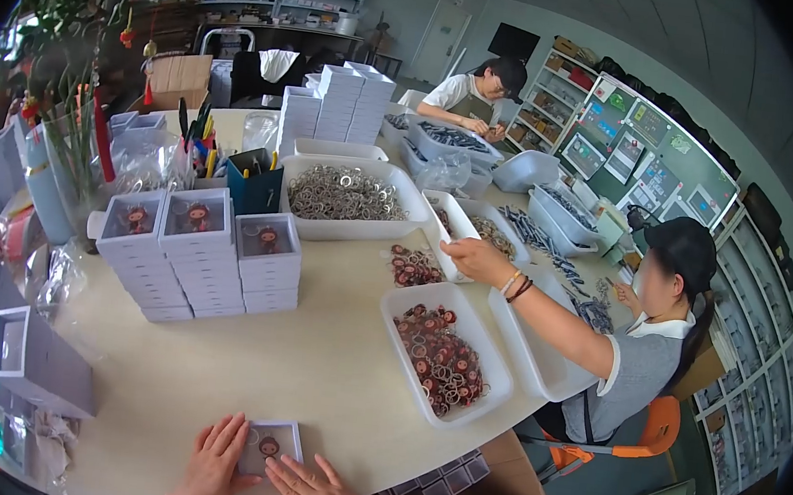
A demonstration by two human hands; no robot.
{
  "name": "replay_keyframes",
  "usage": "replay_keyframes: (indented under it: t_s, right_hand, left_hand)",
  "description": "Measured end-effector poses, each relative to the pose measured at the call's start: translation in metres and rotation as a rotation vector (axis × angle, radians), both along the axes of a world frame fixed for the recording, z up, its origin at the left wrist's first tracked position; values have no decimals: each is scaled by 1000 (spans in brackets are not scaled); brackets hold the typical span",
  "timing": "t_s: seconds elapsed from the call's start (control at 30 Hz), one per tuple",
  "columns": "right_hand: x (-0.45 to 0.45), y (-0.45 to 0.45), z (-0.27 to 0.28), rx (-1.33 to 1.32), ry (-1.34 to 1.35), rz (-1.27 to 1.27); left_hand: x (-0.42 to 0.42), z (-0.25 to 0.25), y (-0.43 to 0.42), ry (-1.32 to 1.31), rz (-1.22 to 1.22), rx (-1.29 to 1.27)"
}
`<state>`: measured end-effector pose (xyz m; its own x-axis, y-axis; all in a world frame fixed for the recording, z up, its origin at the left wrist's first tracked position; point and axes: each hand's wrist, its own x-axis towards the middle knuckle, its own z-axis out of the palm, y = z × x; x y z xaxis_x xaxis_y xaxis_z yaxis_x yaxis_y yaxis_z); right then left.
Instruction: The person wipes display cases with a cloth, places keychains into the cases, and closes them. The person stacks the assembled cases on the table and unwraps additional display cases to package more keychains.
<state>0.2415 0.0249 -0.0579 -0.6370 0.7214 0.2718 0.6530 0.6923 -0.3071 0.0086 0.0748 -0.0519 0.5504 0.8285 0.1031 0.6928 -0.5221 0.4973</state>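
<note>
At the front of the table lies a small white-framed box (298, 442) with a keychain (269, 446) inside: a brown-and-red figure with a metal ring. My left hand (215, 464) rests along the box's left side, fingers stretched out and its thumb near the lower edge. From the lower right, my right hand (320, 493) reaches across the box's lower right corner. Its fingers are spread, and the fingertips touch or nearly touch the box. Neither hand is wrapped around anything.
Stacked keychain boxes (195, 257) stand ahead on the left. Beyond are a ring-filled bin (350, 234) and a keychain tub (392, 295). A co-worker (646, 329) reaches over a white tray (459, 273); another person (478, 93) sits behind. A cardboard carton (516, 488) stands below the table edge.
</note>
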Motion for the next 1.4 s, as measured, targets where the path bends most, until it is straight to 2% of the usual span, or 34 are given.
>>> replay_keyframes:
  t_s: [0.07,0.13,0.17,0.2,0.27,0.3,0.33,0.37,0.4,0.47,0.53,0.57,0.6,0.67,0.73,0.8,0.87,0.9,0.97,1.0,1.1,1.27,1.4]
  right_hand:
    - [5,1,9,-68,-32,61]
    - [21,13,31,-61,14,40]
    - [42,32,46,30,133,-16]
    - [64,51,80,99,192,-131]
    - [110,81,115,292,354,-350]
    - [126,90,124,273,430,-490]
    - [136,95,128,202,652,-621]
    - [142,96,139,237,630,-695]
    - [145,96,140,340,567,-655]
    - [143,92,114,337,563,-619]
    - [121,88,86,244,588,-548]
    - [110,85,77,284,485,-486]
    - [99,80,64,183,510,-446]
    - [80,79,57,173,421,-357]
    - [77,88,77,-41,306,-650]
    - [92,119,89,-20,473,-708]
    - [87,129,117,-86,528,-760]
    - [69,121,124,-29,518,-677]
    - [36,98,114,-122,462,-479]
    - [22,87,97,-130,444,-363]
    - [-7,56,72,-139,286,-276]
    - [-12,20,65,-113,521,-400]
    - [1,2,82,-96,516,-440]
  left_hand:
    - [1,8,1,-5,-10,-14]
    - [-3,-5,-1,-217,43,77]
    - [-4,-13,0,-325,70,116]
    - [-6,-5,0,-340,125,125]
    - [-10,12,-2,-370,241,148]
    - [-16,1,-3,-347,285,82]
    - [-27,-19,-9,-325,330,18]
    - [-32,-31,-9,-304,377,-46]
    - [-26,-26,-4,-315,389,5]
    - [-11,-4,-1,-320,425,90]
    - [-10,8,1,-338,432,-52]
    - [-11,9,1,-352,433,-115]
    - [-16,1,-1,-370,391,-125]
    - [-28,-24,-4,-408,307,-147]
    - [-8,-6,1,-468,345,-52]
    - [-3,-5,1,-420,309,3]
    - [5,11,1,-246,184,126]
    - [7,20,5,-160,143,153]
    - [10,31,5,3,49,179]
    - [9,26,5,5,32,164]
    - [9,5,10,-23,-22,106]
    - [-15,17,-7,-204,105,95]
    - [-82,83,-26,-260,315,211]
